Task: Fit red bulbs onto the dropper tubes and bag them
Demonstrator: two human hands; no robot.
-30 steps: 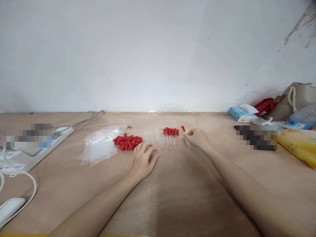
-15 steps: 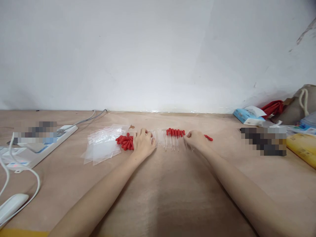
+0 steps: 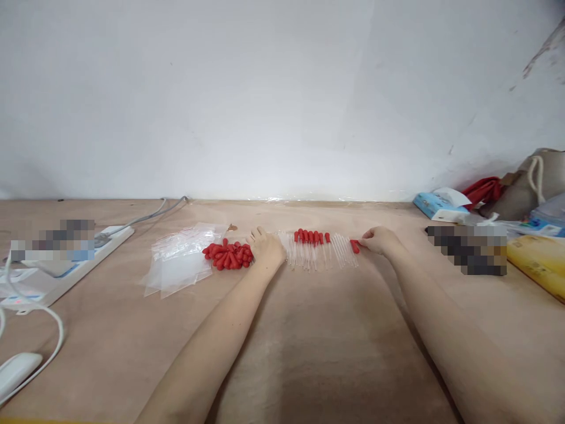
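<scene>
My right hand [image 3: 379,241] pinches a red rubber bulb [image 3: 355,247] at the right end of the glass tubes. The bare glass tubes [image 3: 343,250] lie side by side on the table just left of it. Several droppers with red bulbs fitted [image 3: 311,238] lie in a row further left, their glass stems towards me. My left hand [image 3: 268,247] rests on the table with fingers loosely apart, between a pile of loose red bulbs [image 3: 229,255] and more glass tubes. Its palm side is hidden.
Clear zip bags [image 3: 180,259] lie left of the bulb pile. A white power strip [image 3: 106,235] with cables stands further left. To the right are a blue tissue pack [image 3: 439,207], a blurred dark object [image 3: 468,250] and a yellow package [image 3: 536,262].
My right hand has moved right, from the end of the dropper row to the loose bulb. My left hand has shifted right, uncovering more of the bulb pile.
</scene>
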